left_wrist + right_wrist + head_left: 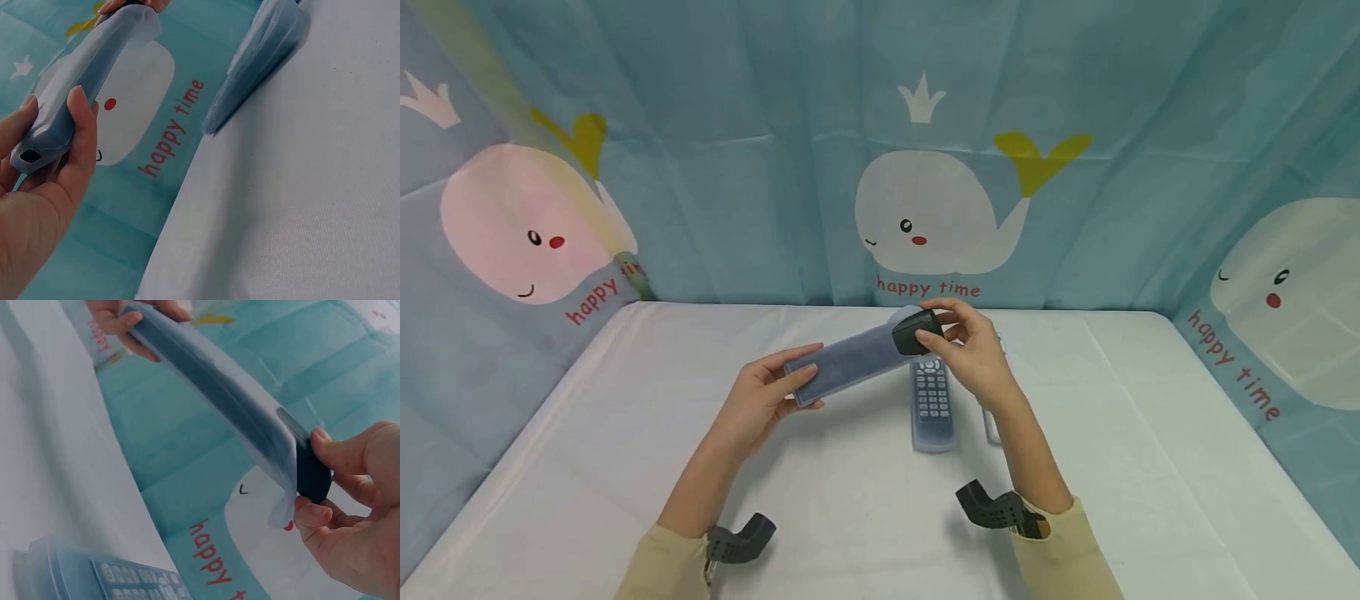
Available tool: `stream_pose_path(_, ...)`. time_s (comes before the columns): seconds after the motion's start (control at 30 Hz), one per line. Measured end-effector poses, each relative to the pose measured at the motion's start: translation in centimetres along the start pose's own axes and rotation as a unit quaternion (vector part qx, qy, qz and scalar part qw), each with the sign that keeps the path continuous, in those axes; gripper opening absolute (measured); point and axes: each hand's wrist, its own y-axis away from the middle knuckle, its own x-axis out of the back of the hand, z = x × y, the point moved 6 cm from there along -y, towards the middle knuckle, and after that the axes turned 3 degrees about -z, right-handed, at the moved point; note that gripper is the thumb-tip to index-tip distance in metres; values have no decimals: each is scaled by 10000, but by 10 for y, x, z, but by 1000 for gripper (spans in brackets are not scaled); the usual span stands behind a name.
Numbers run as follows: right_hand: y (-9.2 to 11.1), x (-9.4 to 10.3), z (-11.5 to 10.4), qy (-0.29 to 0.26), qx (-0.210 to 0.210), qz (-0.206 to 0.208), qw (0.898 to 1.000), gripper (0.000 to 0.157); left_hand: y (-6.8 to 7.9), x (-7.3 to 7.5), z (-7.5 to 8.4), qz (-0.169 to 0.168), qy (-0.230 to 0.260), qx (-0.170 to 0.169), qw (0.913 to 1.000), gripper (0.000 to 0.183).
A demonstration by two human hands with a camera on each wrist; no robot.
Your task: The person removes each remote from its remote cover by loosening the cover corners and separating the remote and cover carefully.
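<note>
White woven bench (850, 517), teal whale-print curtain (760, 125) behind, translucent sleeve (853, 360) slanting above the bench, left grip (760, 400) curled round its squared end, right grip (977, 354) pinching the rounded black device (912, 335) protruding opposite, remote (933, 402) below

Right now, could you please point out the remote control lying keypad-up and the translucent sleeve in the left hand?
Remote control (933, 402): head view, on its keypad.
Translucent sleeve (852, 358): head view, middle of its broad face.
</note>
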Motion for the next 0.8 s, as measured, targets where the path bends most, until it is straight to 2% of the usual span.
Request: stream_pose_path(0.8, 1, 6, -2, -55, 11, 98, 9999, 41, -1, 5, 0, -28, 43, -50, 10000, 45)
